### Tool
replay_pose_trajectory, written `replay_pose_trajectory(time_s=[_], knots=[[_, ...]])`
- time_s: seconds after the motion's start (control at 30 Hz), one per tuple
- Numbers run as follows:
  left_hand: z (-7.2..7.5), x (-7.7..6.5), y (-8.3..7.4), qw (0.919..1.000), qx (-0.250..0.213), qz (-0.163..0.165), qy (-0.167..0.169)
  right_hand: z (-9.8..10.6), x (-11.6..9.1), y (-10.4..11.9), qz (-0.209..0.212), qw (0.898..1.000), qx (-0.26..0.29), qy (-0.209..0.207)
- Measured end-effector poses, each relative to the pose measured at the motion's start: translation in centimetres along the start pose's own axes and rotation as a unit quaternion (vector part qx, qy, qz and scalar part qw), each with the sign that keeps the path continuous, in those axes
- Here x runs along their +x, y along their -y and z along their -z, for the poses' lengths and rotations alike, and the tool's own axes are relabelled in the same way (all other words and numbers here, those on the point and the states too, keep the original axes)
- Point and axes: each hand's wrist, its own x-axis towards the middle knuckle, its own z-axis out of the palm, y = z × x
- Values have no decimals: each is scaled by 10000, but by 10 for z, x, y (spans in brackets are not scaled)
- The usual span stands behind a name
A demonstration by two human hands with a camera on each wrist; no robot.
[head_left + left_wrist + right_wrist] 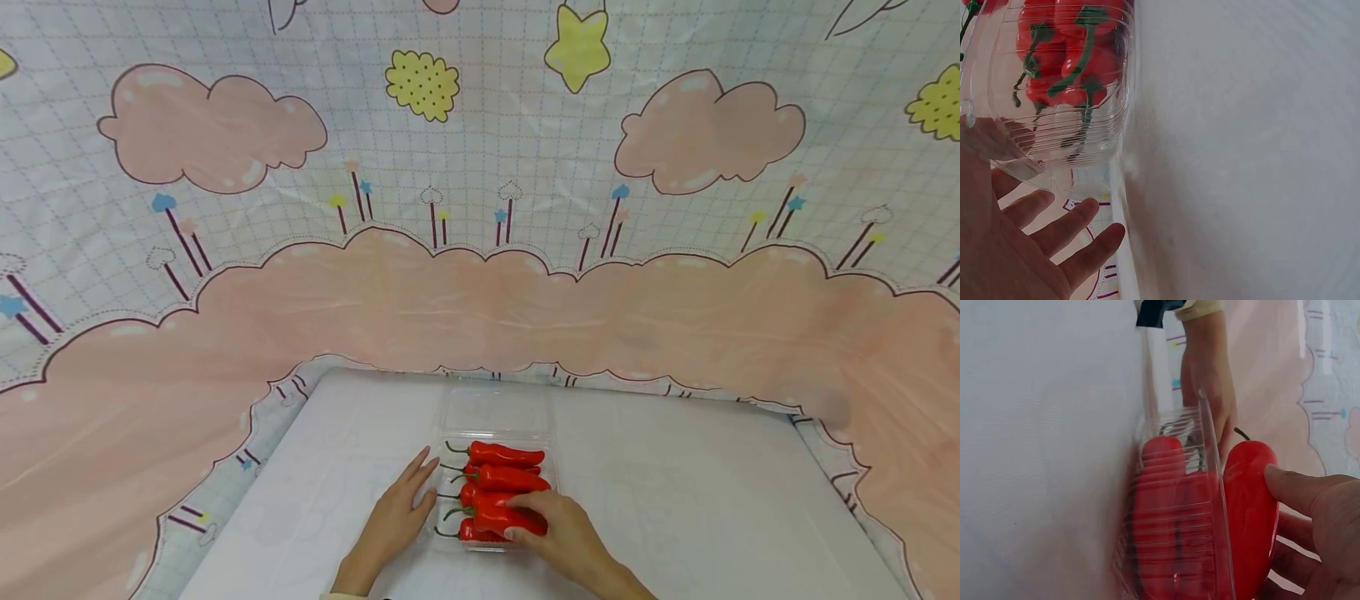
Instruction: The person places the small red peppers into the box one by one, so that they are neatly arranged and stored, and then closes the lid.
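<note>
A clear plastic box (1107, 144) lies with its hinged lid (495, 412) folded back, holding several red peppers (506, 454) with green stems pointing left. My right hand (566, 533) grips one red pepper (1249, 512) near the box's front, thumb on one side and fingers on the other. That pepper lies over the others, raised above the box rim (1219, 494) in the right wrist view. At the box's left side is my left hand (397, 512), fingers extended and spread. Its thumb overlaps the box end in the left wrist view.
The box rests on a white-covered table (675, 483). Behind and around it hangs a printed curtain (480, 308) with pink clouds and stars. A light sleeve cuff (1200, 309) shows at the left wrist, with a dark band (1150, 312) near it.
</note>
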Motion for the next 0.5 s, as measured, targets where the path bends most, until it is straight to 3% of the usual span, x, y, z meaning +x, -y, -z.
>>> replay_pose_trajectory(time_s=[0.3,0.5], knots=[[1,0,0,9999,108,-83,-41,-5,2,-4,420,9989,-82,-207],[1,0,1,10000,76,-59,8,-9,6,-7,416,9988,-35,-272]])
